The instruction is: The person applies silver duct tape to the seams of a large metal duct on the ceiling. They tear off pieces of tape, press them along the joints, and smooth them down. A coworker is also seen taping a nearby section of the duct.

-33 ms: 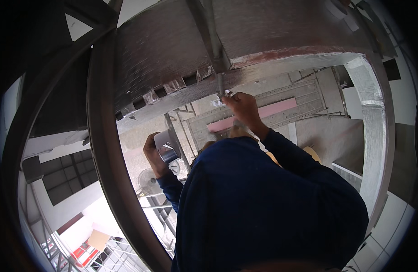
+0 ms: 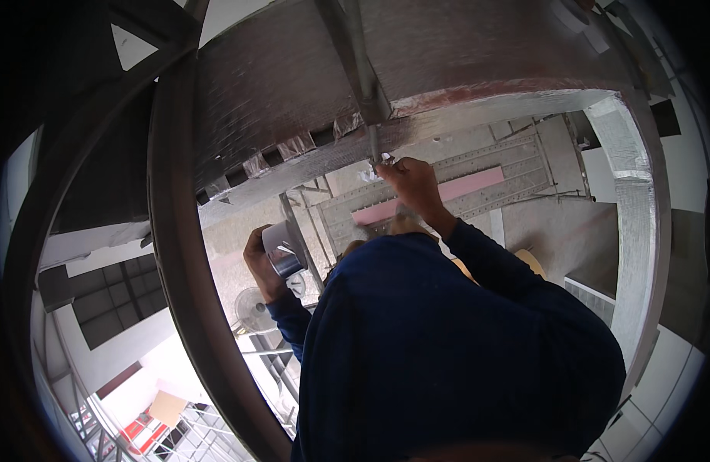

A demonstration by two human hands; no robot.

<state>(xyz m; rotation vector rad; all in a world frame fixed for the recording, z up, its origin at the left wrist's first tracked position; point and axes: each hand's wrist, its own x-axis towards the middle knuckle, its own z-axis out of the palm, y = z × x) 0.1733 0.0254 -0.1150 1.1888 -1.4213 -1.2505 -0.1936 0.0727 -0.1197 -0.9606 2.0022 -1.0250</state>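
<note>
My left hand (image 2: 257,264) is wrapped round a wide, grey and silver roll of what looks like tape (image 2: 280,240), with its shiny lower side toward me. My right hand (image 2: 415,189) is raised farther forward, thumb and fingers pinched together. It is at the lower end of a thin metal rod (image 2: 373,138), just below a foil-covered duct (image 2: 293,165). Small crumpled white and silvery scraps (image 2: 368,175) show by the fingertips. Whether the fingers grip the scrap or the rod end cannot be told.
A dark steel beam (image 2: 178,246) runs down my left side. On the right stands a foil-wrapped frame edge (image 2: 632,169). Well below are a perforated metal platform (image 2: 517,154) with a pink strip (image 2: 470,183) and a round fan (image 2: 254,308). Scaffolding (image 2: 193,431) shows at the lower left.
</note>
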